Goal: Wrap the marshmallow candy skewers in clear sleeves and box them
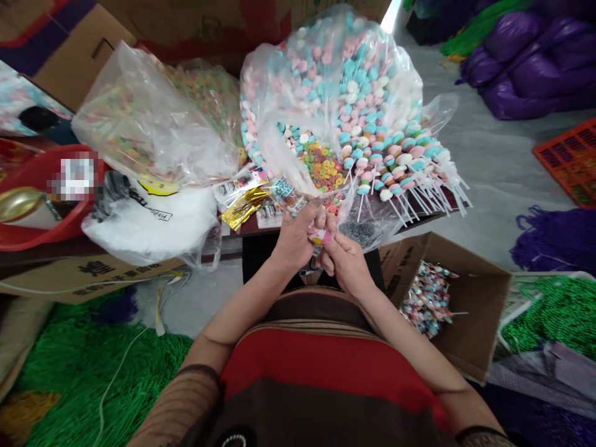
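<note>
Both the left hand (pixel 298 233) and the right hand (pixel 345 257) pinch a small pink-and-yellow wrapped piece (pixel 320 236) between their fingers — it sits at the table's near edge, in front of the person's waist. Just beyond lie ring-shaped candies (pixel 322 166) in an open plastic bag and gold foil strips (pixel 244 206); to the right, skewered marshmallow pops (pixel 403 162) lie piled — their white sticks pointing outward — above a cardboard box (pixel 470 307) holding wrapped pops (pixel 428 298).

the only view looks from the person's head, forward and steeply down over the tabletop (pixel 233 239).
</note>
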### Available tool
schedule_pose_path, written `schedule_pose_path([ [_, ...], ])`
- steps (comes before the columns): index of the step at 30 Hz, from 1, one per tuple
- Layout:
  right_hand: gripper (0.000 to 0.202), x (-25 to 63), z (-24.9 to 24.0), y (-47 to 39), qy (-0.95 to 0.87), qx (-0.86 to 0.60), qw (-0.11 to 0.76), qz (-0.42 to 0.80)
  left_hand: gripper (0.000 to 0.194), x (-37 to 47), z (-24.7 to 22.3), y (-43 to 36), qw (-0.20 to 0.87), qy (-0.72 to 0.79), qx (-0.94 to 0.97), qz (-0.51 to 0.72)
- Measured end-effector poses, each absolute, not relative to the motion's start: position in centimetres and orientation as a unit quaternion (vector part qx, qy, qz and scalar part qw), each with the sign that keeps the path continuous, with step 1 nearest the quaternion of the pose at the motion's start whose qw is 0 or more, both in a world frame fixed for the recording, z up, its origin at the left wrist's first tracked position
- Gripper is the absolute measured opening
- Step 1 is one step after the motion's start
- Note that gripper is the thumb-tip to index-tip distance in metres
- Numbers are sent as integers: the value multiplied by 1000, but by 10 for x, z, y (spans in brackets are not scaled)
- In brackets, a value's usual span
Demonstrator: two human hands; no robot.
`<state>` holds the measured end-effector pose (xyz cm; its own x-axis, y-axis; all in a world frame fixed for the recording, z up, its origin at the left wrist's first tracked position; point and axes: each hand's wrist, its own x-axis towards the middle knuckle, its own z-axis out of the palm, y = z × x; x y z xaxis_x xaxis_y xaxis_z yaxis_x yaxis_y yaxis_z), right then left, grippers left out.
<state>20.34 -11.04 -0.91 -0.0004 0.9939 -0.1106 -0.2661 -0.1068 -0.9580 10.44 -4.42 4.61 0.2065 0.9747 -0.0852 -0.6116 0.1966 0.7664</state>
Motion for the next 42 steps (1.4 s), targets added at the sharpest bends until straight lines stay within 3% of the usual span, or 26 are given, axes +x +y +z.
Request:
schedule_pose_path([
  [6, 40, 207, -5, -108, -438, -490, 527, 539, 45, 97, 45, -36, 707, 279, 309, 572],
  [12, 38, 204, -7, -100, -388, -469, 557, 565, 40, 99, 25, -49, 759, 300, 325, 477],
  [18, 37, 211, -5, -97, -447, -488, 533, 527, 57, 88, 14, -41, 768, 268, 355, 461],
  [23, 40, 204, -8, -91, -396, -446, 536, 598, 46, 87, 6, -39, 776, 298, 357, 426],
  [28, 41, 201, -8, -88, -375, -450, 546, 599, 30, 76, 6, -32, 659, 370, 453, 473],
  [30, 39, 203, -8, -87, -373, -450, 554, 593, 37, 70, 7, -26, 662, 350, 461, 476],
  [34, 35, 203, -12, -89, -379, -445, 552, 594, 72, 66, 13, -17, 746, 279, 358, 487],
  [42, 35, 196, -16, -92, -367, -437, 544, 615, 53, 81, 39, -26, 784, 279, 326, 448],
])
